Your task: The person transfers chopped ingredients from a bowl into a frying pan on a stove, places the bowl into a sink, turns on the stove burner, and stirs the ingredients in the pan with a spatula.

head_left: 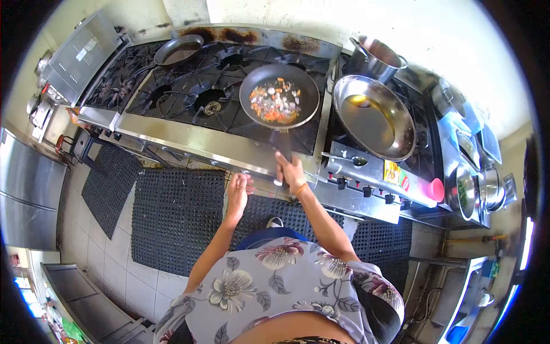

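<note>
From the centre of our view, we see a small pan (179, 50) at eleven o'clock, a pot (375, 69) between one and two, and a wide pan (349, 112) of amber liquid (369, 126) at two. At three we have a spoon (359, 161), a pink cup (436, 190) and a bowl (468, 206); at eight, a mat (177, 221).

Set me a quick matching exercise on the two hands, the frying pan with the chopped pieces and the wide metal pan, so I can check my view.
Things
1. right hand
2. left hand
3. frying pan
4. wide metal pan

Places or states
A. contains a yellowish-brown liquid
B. closed around a pan's handle
C. contains orange and pale chopped pieces
D. fingers loosely curled, apart from both pans

Pairs: 1-B, 2-D, 3-C, 4-A
</note>
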A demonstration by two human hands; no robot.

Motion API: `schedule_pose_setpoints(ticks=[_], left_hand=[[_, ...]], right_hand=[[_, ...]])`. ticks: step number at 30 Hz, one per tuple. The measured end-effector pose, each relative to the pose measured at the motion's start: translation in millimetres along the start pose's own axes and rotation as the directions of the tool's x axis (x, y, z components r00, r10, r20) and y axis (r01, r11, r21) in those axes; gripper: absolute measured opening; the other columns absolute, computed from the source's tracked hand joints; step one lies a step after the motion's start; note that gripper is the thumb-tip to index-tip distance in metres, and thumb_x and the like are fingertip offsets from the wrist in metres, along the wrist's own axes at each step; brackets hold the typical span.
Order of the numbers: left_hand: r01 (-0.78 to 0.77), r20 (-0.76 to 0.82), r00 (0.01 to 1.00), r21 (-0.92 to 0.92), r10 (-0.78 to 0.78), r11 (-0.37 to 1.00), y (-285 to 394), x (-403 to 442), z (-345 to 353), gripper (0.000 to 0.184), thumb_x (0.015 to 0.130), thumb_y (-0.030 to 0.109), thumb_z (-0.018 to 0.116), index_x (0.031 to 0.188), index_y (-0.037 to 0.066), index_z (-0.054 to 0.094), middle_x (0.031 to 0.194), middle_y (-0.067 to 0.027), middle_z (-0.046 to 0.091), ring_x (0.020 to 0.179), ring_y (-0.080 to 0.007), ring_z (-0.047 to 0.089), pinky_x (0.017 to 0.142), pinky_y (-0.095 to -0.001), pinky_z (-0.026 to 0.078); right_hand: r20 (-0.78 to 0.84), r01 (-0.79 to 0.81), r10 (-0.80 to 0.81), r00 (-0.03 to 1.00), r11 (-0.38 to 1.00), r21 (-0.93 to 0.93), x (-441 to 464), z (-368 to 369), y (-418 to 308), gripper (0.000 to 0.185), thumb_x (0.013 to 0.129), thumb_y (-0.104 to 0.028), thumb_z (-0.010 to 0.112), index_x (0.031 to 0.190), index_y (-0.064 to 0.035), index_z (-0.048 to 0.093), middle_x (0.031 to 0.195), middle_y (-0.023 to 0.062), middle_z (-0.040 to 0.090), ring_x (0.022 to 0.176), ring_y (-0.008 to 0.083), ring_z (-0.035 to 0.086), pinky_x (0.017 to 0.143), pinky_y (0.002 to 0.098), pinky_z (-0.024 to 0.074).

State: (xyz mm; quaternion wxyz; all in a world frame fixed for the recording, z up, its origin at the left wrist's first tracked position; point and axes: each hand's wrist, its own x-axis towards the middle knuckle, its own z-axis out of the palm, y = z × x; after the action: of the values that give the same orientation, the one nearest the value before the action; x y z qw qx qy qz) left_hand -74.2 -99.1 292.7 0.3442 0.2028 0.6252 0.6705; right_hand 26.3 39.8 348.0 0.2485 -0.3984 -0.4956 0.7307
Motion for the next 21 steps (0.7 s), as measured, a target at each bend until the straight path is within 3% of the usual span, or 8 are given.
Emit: schedule_pose_setpoints(ticks=[6, 7, 10, 14, 16, 21], left_hand=[[0.053, 0.027, 0.998, -0.037, -0.052, 0.998, 14.9, 11.7, 15.1, 0.026, 0.091, 0.03, 0.042, 0.091, 0.005, 0.05, 0.081, -0.006, 0.058, 0.064, -0.0132, 0.058, 0.058, -0.0249, 0.049], [0.067, 0.035, 0.997, -0.049, -0.066, 0.997, 17.0, 13.0, 14.8, 0.026, 0.091, 0.03, 0.043, 0.091, 0.006, 0.05, 0.082, -0.0058, 0.058, 0.064, -0.013, 0.058, 0.058, -0.025, 0.049], [0.053, 0.06, 0.997, -0.047, -0.05, 0.997, 24.0, 16.2, 14.1, 0.026, 0.091, 0.032, 0.044, 0.092, 0.006, 0.05, 0.081, -0.0055, 0.058, 0.065, -0.013, 0.058, 0.058, -0.0253, 0.048], [0.073, 0.138, 0.988, -0.07, -0.062, 0.995, 28.5, 18.6, 14.2, 0.028, 0.091, 0.032, 0.044, 0.091, 0.005, 0.05, 0.081, -0.006, 0.058, 0.066, -0.0133, 0.058, 0.059, -0.026, 0.049], [0.095, 0.162, 0.984, -0.086, -0.08, 0.992, 31.2, 15.5, 10.9, 0.029, 0.091, 0.033, 0.045, 0.091, 0.004, 0.051, 0.08, -0.0067, 0.059, 0.064, -0.0145, 0.058, 0.059, -0.0264, 0.049], [0.053, 0.173, 0.984, -0.013, -0.05, 0.999, 33.7, 13.7, 0.2, 0.027, 0.092, 0.03, 0.042, 0.09, 0.005, 0.052, 0.077, -0.0074, 0.059, 0.064, -0.0143, 0.059, 0.058, -0.0263, 0.05]], right_hand=[[0.166, -0.011, -0.004, 0.986, 0.996, 0.09, -6.7, -2.5, -58.8, 0.019, 0.085, -0.021, 0.054, 0.081, -0.0056, 0.043, 0.057, 0.0012, 0.045, 0.036, 0.0091, 0.038, 0.032, 0.0253, 0.0322], [0.18, -0.13, 0.106, 0.978, 0.983, 0.13, -19.3, -10.2, -69.7, 0.017, 0.085, -0.02, 0.053, 0.082, -0.0056, 0.044, 0.058, 0.001, 0.045, 0.035, 0.0091, 0.037, 0.032, 0.0254, 0.0309], [0.27, -0.103, 0.083, 0.959, 0.993, 0.058, -13.5, -22.4, -77.5, 0.018, 0.085, -0.019, 0.052, 0.074, -0.0057, 0.045, 0.052, 0.0005, 0.043, 0.036, 0.0095, 0.038, 0.033, 0.0248, 0.0304], [0.128, -0.105, 0.102, 0.987, 0.994, 0.021, -9.6, -2.0, -63.5, 0.023, 0.085, -0.02, 0.053, 0.068, -0.0056, 0.046, 0.047, 0.0007, 0.039, 0.036, 0.0105, 0.035, 0.034, 0.0256, 0.0279], [0.158, -0.23, 0.211, 0.965, 0.967, 0.11, -27.9, -12.4, -66.4, 0.021, 0.086, -0.02, 0.051, 0.072, -0.0046, 0.045, 0.053, 0.0017, 0.042, 0.037, 0.0095, 0.036, 0.034, 0.0243, 0.0274], [0.094, -0.213, 0.199, 0.975, 0.962, 0.171, -6.2, -9.7, -45.2, 0.015, 0.084, -0.017, 0.053, 0.079, -0.0052, 0.045, 0.055, 0.0, 0.044, 0.038, 0.0078, 0.037, 0.033, 0.0235, 0.0292]])
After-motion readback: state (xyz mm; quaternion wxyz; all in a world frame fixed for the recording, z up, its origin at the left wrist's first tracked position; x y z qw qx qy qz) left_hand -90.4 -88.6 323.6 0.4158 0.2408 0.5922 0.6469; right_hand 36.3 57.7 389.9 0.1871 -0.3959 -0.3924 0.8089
